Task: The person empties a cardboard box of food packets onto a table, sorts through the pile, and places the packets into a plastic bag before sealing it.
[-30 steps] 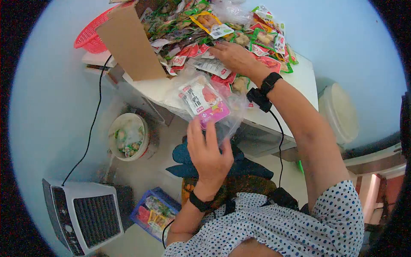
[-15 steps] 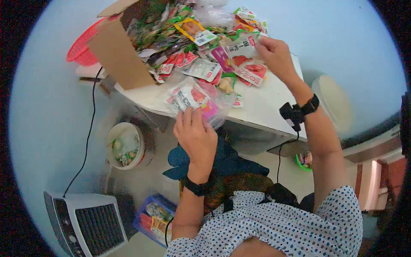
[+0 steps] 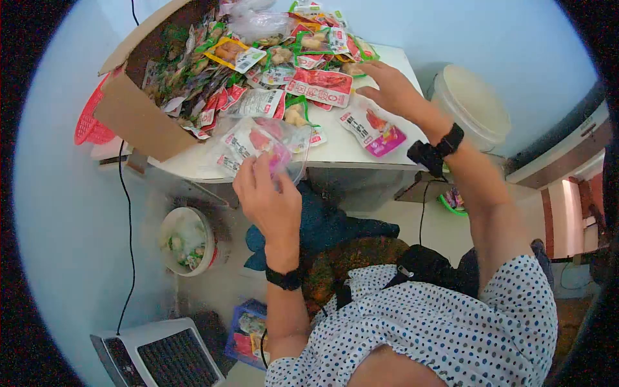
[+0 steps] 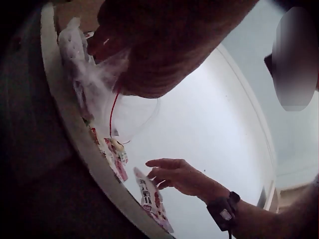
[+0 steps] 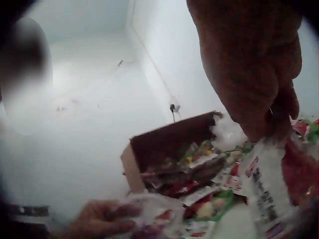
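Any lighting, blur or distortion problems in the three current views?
Head: brightest, with fisheye bowing and a black, speckled surround; left wrist: left hand nearly silhouetted against a bright backdrop; right wrist: right hand underlit, print on the packet below it too soft to read.

Glossy plastic bag [image 3: 298, 138], shiny plastic pouch [image 3: 372, 132], matt cardboard box [image 3: 138, 119], smooth tabletop [image 3: 332, 153], cloth shirt [image 3: 425, 322]

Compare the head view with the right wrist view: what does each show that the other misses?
Only the head view: the round white bucket, the boxy white appliance with a dark grille and the blue plastic crate.

Only the right wrist view: a small dark object, too blurred to identify.

Both: the left hand holding the clear plastic bag, the right hand close by a white-and-magenta plastic packet, and the open brown cardboard box.
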Demonstrator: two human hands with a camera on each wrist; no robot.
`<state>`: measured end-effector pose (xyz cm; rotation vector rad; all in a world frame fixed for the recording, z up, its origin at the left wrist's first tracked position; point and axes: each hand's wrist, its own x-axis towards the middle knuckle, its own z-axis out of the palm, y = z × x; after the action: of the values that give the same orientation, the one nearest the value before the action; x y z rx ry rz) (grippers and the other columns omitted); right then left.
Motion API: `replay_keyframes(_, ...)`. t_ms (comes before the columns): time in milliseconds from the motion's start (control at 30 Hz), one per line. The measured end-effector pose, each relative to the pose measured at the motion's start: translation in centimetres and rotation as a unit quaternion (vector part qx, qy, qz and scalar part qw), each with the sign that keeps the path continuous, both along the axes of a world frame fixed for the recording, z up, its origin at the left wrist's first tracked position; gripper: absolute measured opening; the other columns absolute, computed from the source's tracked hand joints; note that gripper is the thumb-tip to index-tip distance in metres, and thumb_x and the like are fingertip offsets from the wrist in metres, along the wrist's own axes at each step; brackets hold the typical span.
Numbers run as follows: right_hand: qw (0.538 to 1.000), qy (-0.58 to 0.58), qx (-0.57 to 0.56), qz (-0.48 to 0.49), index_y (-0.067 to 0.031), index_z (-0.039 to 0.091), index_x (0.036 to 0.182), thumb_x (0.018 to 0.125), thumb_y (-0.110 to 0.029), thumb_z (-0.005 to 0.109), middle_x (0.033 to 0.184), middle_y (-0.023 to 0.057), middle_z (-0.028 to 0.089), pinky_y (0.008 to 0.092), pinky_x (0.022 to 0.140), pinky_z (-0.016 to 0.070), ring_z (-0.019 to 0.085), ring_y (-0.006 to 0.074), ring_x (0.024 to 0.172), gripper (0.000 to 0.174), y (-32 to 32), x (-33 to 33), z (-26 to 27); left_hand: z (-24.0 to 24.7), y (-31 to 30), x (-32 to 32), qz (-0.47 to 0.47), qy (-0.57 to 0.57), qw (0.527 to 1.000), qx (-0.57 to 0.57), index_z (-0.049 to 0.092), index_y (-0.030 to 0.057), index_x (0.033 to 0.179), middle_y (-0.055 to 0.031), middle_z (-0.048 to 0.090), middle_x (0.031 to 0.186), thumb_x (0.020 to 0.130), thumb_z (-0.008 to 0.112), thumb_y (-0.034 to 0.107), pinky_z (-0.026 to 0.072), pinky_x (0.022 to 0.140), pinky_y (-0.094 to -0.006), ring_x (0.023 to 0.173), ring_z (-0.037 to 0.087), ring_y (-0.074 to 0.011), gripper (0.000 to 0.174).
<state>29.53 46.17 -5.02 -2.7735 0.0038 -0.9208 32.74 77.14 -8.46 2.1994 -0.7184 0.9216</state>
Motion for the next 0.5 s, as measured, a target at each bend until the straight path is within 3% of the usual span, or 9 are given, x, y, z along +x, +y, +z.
replay_keyframes(33, 0.999, -0.028, -0.022, -0.021, 0.0026, 0.062, 0.115, 0.084, -0.03, 0.068, 0.12, 0.0226, 0.06, 0.0424, 0.087, 0.0485, 0.06, 0.035, 0.104, 0.046, 0.3, -0.3, -0.5, 0.4, 0.0, -0.5, 0.009, 0.011, 1.0, 0.004, 0.065, 0.0059, 0.111, -0.0176, 0.061, 0.108, 0.078, 0.068, 0.006, 0.0457, 0.089, -0.0441, 0.102, 0.057, -0.0352, 0.033)
replay_keyframes(67, 0.991, 0.072, 0.02, -0.107, 0.0069, 0.062, 0.113, 0.081, -0.04, 0.07, 0.12, 0.0256, 0.058, 0.0436, 0.092, 0.0464, 0.057, 0.0374, 0.107, 0.057, 0.4, -0.9, -0.7, 0.7, 0.1, -1.2, 0.024, 0.019, 1.0, 0.005, 0.066, 0.0063, 0.109, -0.0166, 0.06, 0.104, 0.078, 0.069, 0.007, 0.0464, 0.086, -0.0436, 0.098, 0.057, -0.0344, 0.032)
replay_keyframes(167, 0.957, 0.224, 0.037, -0.18, 0.0036, 0.066, 0.096, 0.078, -0.051, 0.069, 0.099, 0.0258, 0.063, 0.045, 0.087, 0.0495, 0.06, 0.0404, 0.098, 0.058, 2.2, -3.6, -1.1, 0.6, 0.1, -2.2, 0.047, 0.029, 0.998, 0.001, 0.067, 0.007, 0.104, -0.0139, 0.06, 0.092, 0.077, 0.072, 0.01, 0.0481, 0.077, -0.0423, 0.088, 0.058, -0.0325, 0.027)
replay_keyframes(233, 0.95, 0.258, 0.036, -0.175, 0.0047, 0.066, 0.092, 0.072, -0.051, 0.073, 0.097, 0.0252, 0.062, 0.0443, 0.082, 0.0486, 0.06, 0.039, 0.092, 0.06, 3.2, -5.0, -2.0, -0.2, 0.1, -2.1, 0.046, 0.014, 0.999, -0.011, 0.068, 0.007, 0.1, -0.0127, 0.061, 0.088, 0.077, 0.073, 0.01, 0.049, 0.073, -0.0419, 0.084, 0.059, -0.0321, 0.024)
replay_keyframes(300, 0.971, 0.197, 0.044, -0.13, 0.0048, 0.067, 0.086, 0.071, -0.054, 0.072, 0.091, 0.0258, 0.064, 0.0474, 0.076, 0.0514, 0.063, 0.0407, 0.086, 0.061, 3.5, -6.0, -2.8, 0.1, 0.1, -1.9, 0.025, -0.008, 1.0, -0.006, 0.068, 0.0067, 0.097, -0.0119, 0.061, 0.085, 0.076, 0.073, 0.009, 0.0498, 0.07, -0.0411, 0.081, 0.06, -0.0318, 0.022)
replay_keyframes(333, 0.964, 0.218, 0.046, -0.147, 0.0034, 0.065, 0.086, 0.069, -0.046, 0.077, 0.086, 0.0233, 0.065, 0.0424, 0.073, 0.0514, 0.064, 0.0349, 0.079, 0.054, 3.1, -5.7, -3.0, 0.2, 0.1, -1.7, 0.018, -0.017, 1.0, -0.005, 0.068, 0.0066, 0.096, -0.0114, 0.061, 0.083, 0.076, 0.073, 0.009, 0.0501, 0.068, -0.0407, 0.079, 0.06, -0.0317, 0.02)
replay_keyframes(433, 0.947, 0.118, 0.272, -0.125, 0.0021, 0.064, 0.089, 0.067, -0.037, 0.081, 0.08, 0.0193, 0.064, 0.0367, 0.069, 0.0502, 0.063, 0.0275, 0.074, 0.048, 2.3, -6.4, -3.3, 0.6, -0.2, -1.6, 0.016, -0.014, 0.999, -0.04, 0.068, 0.0056, 0.093, -0.0118, 0.062, 0.084, 0.077, 0.072, 0.008, 0.0505, 0.067, -0.0407, 0.079, 0.061, -0.032, 0.017)
replay_keyframes(467, 0.943, 0.091, 0.3, -0.114, -0.0002, 0.063, 0.091, 0.07, -0.031, 0.081, 0.077, 0.0125, 0.064, 0.0322, 0.067, 0.049, 0.061, 0.0186, 0.073, 0.041, 1.9, -6.4, -2.9, 0.8, -0.2, -1.4, 0.014, -0.008, 0.999, -0.045, 0.068, 0.0052, 0.092, -0.012, 0.063, 0.085, 0.078, 0.071, 0.007, 0.051, 0.065, -0.0398, 0.076, 0.062, -0.0315, 0.014)
replay_keyframes(500, 0.933, 0.091, 0.329, -0.116, -0.0007, 0.063, 0.091, 0.072, -0.031, 0.08, 0.077, 0.0107, 0.064, 0.0319, 0.067, 0.0488, 0.061, 0.0168, 0.072, 0.04, 2.0, -6.4, -2.5, 0.9, -0.1, -1.2, 0.013, 0.004, 0.999, -0.052, 0.068, 0.0051, 0.091, -0.012, 0.063, 0.084, 0.078, 0.071, 0.007, 0.051, 0.064, -0.0396, 0.075, 0.062, -0.0314, 0.013)
